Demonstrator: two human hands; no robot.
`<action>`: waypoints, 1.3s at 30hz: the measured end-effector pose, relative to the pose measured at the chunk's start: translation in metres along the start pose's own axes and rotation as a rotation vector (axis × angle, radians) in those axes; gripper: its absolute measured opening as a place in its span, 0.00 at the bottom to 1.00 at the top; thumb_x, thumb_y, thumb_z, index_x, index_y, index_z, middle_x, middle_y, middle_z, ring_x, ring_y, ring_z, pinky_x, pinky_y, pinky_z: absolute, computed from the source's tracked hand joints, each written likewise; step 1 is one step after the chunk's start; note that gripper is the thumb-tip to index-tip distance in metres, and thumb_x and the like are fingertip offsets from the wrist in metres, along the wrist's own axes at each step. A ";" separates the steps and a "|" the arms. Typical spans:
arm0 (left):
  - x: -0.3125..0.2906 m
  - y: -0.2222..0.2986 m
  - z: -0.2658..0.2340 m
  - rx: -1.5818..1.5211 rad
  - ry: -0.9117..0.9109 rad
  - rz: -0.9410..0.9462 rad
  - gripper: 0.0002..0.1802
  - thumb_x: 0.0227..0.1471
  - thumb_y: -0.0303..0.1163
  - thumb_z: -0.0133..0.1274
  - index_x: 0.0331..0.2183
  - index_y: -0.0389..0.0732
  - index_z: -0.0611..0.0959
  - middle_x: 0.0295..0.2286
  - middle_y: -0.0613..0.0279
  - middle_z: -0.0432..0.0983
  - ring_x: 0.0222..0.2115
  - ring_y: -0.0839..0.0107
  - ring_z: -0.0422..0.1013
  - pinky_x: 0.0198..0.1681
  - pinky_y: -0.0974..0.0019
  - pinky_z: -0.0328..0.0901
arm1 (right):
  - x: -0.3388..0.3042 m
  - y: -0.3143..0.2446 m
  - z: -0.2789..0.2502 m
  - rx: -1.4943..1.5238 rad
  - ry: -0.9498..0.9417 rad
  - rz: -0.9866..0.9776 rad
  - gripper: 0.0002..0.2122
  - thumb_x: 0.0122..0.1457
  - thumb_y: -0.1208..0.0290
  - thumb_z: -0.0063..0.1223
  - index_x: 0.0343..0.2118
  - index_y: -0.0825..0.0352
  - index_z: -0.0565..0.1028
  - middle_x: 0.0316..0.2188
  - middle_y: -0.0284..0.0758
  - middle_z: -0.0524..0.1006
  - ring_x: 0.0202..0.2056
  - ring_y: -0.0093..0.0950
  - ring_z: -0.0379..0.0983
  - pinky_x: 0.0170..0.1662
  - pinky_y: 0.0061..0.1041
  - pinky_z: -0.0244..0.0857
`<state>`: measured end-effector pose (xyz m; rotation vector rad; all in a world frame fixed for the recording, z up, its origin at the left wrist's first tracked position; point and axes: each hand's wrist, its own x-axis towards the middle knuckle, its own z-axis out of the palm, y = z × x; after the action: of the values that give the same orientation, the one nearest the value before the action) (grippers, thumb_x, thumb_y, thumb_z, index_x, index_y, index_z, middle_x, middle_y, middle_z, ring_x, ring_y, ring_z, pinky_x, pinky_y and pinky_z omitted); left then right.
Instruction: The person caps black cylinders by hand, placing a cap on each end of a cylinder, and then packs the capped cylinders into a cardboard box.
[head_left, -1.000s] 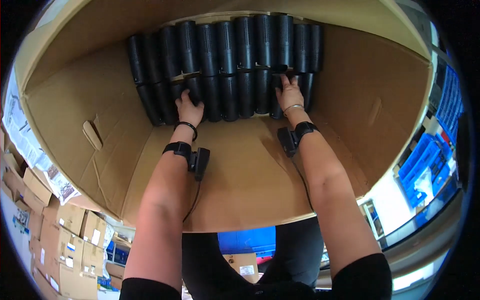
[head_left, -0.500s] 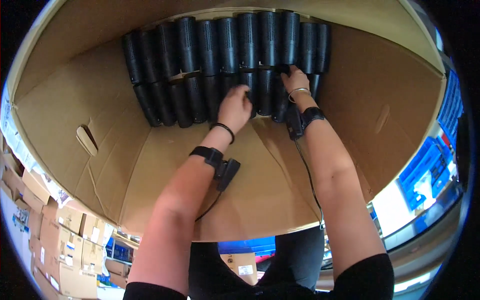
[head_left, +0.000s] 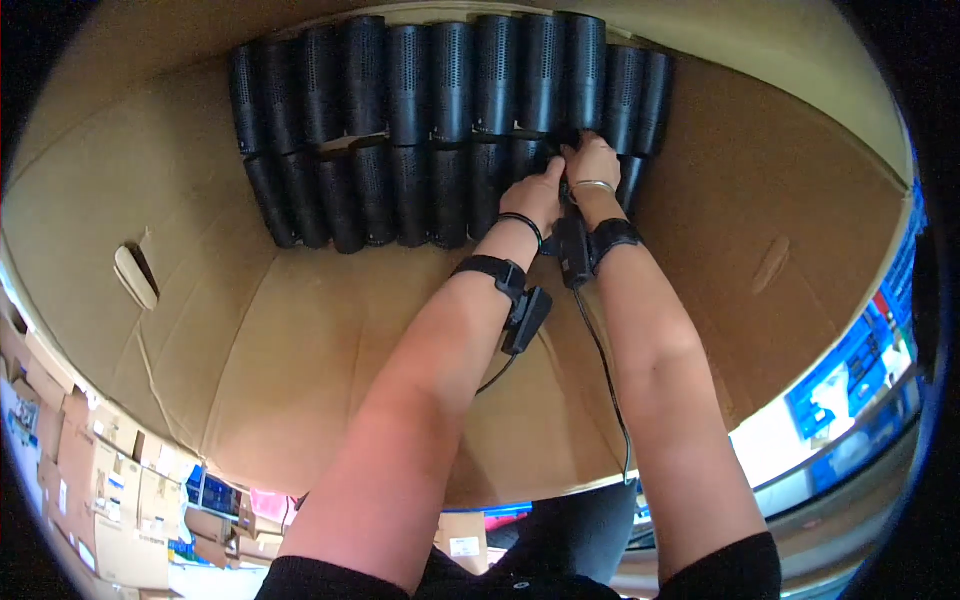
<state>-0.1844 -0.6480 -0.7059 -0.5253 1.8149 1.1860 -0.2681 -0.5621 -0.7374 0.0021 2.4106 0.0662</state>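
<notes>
left hand (head_left: 533,200) and right hand (head_left: 595,163) close together at black cylinders (head_left: 452,90) in a cardboard box (head_left: 320,370)

the black cylinders are lined up side by side in two rows along the far side of the cardboard box, one row above the other in view, many with a perforated patch near the top. both hands are at the lower row, toward its right end. the right hand's fingers curl in where the two rows meet; they are partly hidden, and i cannot tell whether they pinch anything. the left hand is just beside it, thumb stretched toward the right hand; its other fingers are mostly out of sight, so i cannot tell their grip.

a black bracelet (head_left: 522,220) circles the left wrist, a silver bangle (head_left: 596,186) the right. each forearm carries a strapped-on black device, the left device (head_left: 527,320) and the right device (head_left: 572,252), each with a thin cable. a cut-out flap (head_left: 135,277) shows in the box's left wall. outside, stacked cartons (head_left: 130,490) are at lower left and blue plastic bins (head_left: 825,395) at right.
</notes>
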 end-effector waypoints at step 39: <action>-0.349 0.062 -0.136 -0.367 0.486 0.631 0.32 0.34 0.25 0.66 0.45 0.38 0.73 0.40 0.53 0.69 0.43 0.56 0.69 0.48 0.63 0.66 | -0.284 0.032 -0.258 0.631 0.271 -0.271 0.04 0.54 0.78 0.54 0.31 0.72 0.75 0.21 0.33 0.77 0.25 0.19 0.76 0.27 0.19 0.69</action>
<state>-0.1071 -0.7790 -0.3582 -0.4852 2.2780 1.9783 -0.2292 -0.5477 -0.3542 -0.0455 2.5717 -0.8641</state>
